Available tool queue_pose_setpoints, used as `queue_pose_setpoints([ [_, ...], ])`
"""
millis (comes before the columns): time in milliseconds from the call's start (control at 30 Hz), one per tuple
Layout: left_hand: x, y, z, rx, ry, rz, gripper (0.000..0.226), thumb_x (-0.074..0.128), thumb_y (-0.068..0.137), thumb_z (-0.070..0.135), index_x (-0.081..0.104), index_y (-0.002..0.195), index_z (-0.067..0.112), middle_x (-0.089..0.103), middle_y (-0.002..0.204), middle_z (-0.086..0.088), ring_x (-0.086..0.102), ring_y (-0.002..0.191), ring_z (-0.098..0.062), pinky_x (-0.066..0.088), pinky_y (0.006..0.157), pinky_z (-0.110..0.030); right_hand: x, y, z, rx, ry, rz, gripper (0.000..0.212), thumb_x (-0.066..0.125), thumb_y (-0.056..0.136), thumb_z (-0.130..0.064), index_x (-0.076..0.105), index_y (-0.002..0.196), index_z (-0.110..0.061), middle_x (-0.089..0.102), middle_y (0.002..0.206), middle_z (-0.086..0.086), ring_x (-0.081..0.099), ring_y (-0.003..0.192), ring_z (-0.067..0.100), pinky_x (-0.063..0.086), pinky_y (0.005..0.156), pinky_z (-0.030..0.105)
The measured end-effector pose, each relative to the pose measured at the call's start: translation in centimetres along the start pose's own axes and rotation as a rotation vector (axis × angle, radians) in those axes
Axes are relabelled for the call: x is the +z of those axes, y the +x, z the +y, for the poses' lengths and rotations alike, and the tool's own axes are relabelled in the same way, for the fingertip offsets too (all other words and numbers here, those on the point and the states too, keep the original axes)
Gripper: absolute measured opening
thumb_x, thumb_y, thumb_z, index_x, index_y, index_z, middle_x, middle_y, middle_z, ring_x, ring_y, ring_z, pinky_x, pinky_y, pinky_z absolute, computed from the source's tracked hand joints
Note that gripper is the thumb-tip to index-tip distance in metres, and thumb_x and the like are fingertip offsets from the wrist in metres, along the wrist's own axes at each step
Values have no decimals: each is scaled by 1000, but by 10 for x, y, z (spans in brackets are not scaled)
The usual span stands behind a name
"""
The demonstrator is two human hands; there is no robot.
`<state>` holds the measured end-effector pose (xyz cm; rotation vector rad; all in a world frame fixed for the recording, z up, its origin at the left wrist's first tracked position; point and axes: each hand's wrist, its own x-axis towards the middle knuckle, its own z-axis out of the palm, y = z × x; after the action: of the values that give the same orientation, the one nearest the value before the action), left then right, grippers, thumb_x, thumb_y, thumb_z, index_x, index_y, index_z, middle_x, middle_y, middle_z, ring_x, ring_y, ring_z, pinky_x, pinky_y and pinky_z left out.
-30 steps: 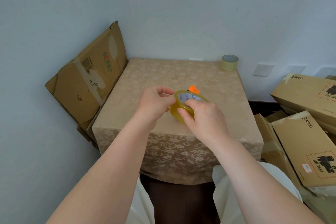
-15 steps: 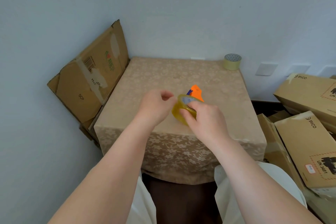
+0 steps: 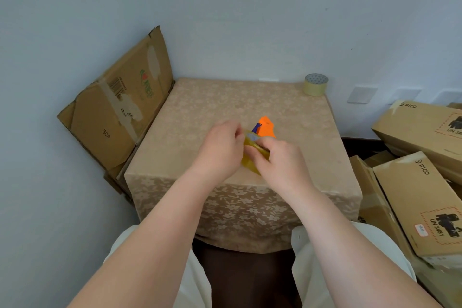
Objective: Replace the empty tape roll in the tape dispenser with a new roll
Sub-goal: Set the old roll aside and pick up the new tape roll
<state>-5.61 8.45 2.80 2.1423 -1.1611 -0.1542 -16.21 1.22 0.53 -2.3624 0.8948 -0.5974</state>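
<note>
A yellow tape roll [image 3: 250, 161] is held just above the middle of the cloth-covered table [image 3: 225, 107]. My right hand [image 3: 281, 162] grips it from the right, thumb across its top rim. My left hand [image 3: 220, 151] presses against its left side, fingers pinched at the rim; whether they hold the tape's end I cannot tell. Right behind the roll lies the orange tape dispenser [image 3: 267, 128] with a blue part, mostly hidden by my hands. A second, paler tape roll [image 3: 315, 84] stands at the table's far right corner.
A flattened cardboard box [image 3: 117, 110] leans against the wall left of the table. Stacked PICO cartons [image 3: 425, 182] fill the floor on the right. Wall sockets [image 3: 361, 94] sit behind them. My knees in white trousers are below the table's front edge.
Both hands with the yellow roll have lowered toward the table and drawn closer together. More of the orange dispenser shows behind them.
</note>
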Motion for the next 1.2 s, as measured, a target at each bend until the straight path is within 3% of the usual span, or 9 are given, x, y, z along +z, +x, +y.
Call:
queue_pose_setpoints([
  [100,-4,-4,3,-15,-184,-64,16,45,91,14,55,81,7,60,84,-10,53,83,-30,39,74,-35,1,3,5,65,143,-26,24,58,87,-41,70,84,-21,53,60,-3,51,64,19,32,51,28],
  [200,-10,-4,3,-240,-514,-102,18,44,93,15,53,77,13,68,97,-14,60,93,-32,50,85,-49,-4,4,7,109,373,-102,32,61,85,-44,69,76,-15,55,62,-1,48,58,13,33,54,27],
  [300,-13,-2,-4,-430,-716,-119,16,41,94,11,51,81,10,67,92,-4,62,94,-18,54,74,-40,-8,2,10,143,606,-238,27,62,83,-47,67,74,-21,58,70,-4,52,65,10,39,63,25],
  [433,-9,1,-14,-557,-771,-29,19,42,92,9,51,76,14,68,101,-10,65,95,-22,53,63,-34,-9,-1,15,126,672,-384,27,59,88,-41,65,111,-29,64,98,13,64,92,21,50,85,36],
  [533,-1,0,-14,-596,-776,10,22,41,93,9,49,74,17,67,100,-14,65,90,-25,52,61,-35,-3,-3,8,104,616,-438,50,62,84,-45,46,131,-39,64,103,2,63,98,13,51,90,33],
  [767,-3,-5,-1,-440,-634,100,19,36,94,12,47,79,15,68,105,-5,64,99,-19,37,61,-21,6,2,8,120,541,-373,50,65,83,-33,47,130,-39,67,108,3,67,96,17,55,87,44],
  [900,-4,-11,5,-296,-629,103,17,37,96,16,48,83,12,69,102,-3,64,97,-15,43,67,-21,2,6,7,137,567,-342,41,63,85,-32,51,123,-42,66,111,1,66,98,16,55,87,40],
  [1033,-6,-13,9,-213,-828,5,20,37,98,18,49,82,14,68,94,-1,67,91,-16,52,80,-27,-1,8,11,171,539,-279,27,58,88,-35,53,114,-42,63,115,-5,62,103,15,52,88,33],
  [1200,-3,-8,3,-326,-917,-8,13,41,97,17,46,86,14,52,91,3,59,91,-10,56,78,-29,3,4,10,236,614,-263,15,56,91,-34,63,103,-29,66,107,0,64,97,17,51,84,33],
])
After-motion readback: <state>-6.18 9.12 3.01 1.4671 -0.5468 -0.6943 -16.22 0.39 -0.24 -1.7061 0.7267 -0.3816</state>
